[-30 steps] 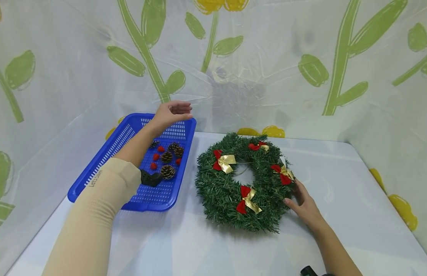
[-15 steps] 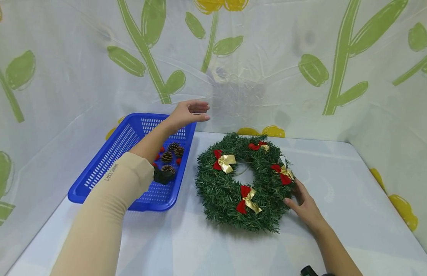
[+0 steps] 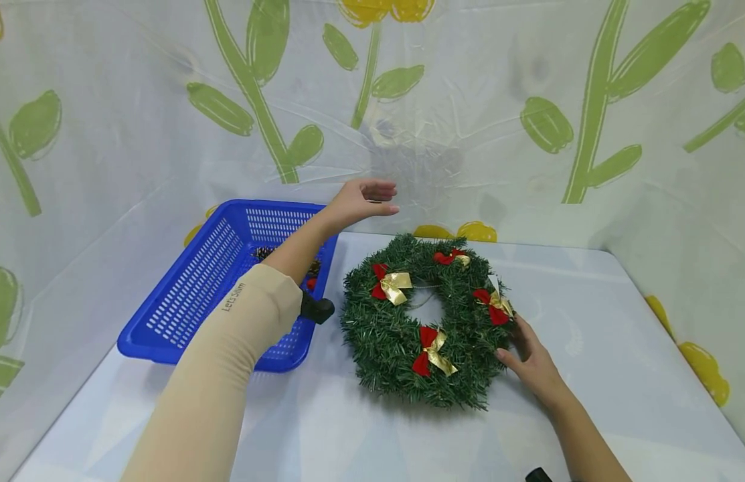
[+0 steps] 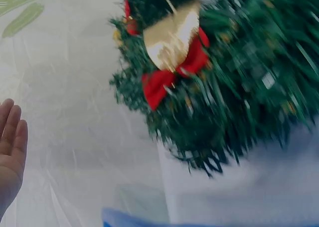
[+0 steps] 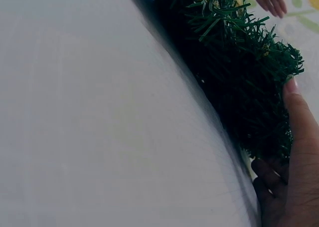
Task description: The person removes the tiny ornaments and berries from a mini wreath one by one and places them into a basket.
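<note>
I see my right hand (image 3: 531, 361) resting relaxed fingers against the green wreath (image 3: 426, 318) with red-gold bows, my left hand (image 3: 363, 199) hovering empty, fingers straight, sleeve (image 3: 227, 355) reading "Lets Slim".

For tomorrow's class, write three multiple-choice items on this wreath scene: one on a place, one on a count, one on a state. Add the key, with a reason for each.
1. Where does the blue basket stand relative to the wreath?
A. On the person's left of it
B. On top of it
C. On the person's right of it

2. How many red-and-gold bows show on the wreath in the head view?
A. Two
B. Four
C. Seven

3. What is the left hand doing?
A. Gripping the basket rim
B. Pinching a bow
C. Hovering open in the air, holding nothing

Key:
1 A, the basket sits on the table beside the wreath's left edge.
2 B, bows sit at the top, the upper left, the right and the bottom.
3 C, its fingers are extended above the wreath's far edge; the right hand is the one touching the wreath.
</note>
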### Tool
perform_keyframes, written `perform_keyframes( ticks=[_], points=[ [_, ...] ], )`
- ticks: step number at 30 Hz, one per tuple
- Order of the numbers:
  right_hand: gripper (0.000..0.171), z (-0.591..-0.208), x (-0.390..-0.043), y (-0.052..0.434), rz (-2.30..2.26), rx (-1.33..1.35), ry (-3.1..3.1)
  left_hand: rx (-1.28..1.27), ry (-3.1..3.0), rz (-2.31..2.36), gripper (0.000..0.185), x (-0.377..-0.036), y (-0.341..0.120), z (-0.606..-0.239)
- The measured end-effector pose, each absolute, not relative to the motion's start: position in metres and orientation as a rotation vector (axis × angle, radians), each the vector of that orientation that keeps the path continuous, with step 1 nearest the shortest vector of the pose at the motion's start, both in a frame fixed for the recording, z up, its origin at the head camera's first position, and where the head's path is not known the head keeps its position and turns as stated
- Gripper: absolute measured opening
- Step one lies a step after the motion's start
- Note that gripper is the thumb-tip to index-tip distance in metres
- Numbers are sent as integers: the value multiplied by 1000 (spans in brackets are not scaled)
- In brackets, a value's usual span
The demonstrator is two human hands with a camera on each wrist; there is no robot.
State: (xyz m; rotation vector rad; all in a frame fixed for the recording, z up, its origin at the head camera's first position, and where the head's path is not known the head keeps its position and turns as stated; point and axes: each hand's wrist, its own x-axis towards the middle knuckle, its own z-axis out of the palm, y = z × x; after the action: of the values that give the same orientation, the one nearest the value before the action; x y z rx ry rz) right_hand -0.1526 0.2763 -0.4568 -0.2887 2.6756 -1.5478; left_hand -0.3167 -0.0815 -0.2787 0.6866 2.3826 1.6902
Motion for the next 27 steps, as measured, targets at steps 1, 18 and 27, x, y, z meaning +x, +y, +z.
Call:
perform_keyframes(
  ticks=[1, 18, 27],
  points=[
    [81, -457, -153, 276, -1551, -290, 2675, 682, 2378, 1704, 53, -317, -79, -279],
    [80, -457, -152, 276, -1552, -318, 2692, 598, 2298, 1744, 51, -320, -47, -312],
    [81, -457, -152, 276, -1562, -327, 2682, 567, 2252, 1784, 46, -319, -20, -328]
  ],
)
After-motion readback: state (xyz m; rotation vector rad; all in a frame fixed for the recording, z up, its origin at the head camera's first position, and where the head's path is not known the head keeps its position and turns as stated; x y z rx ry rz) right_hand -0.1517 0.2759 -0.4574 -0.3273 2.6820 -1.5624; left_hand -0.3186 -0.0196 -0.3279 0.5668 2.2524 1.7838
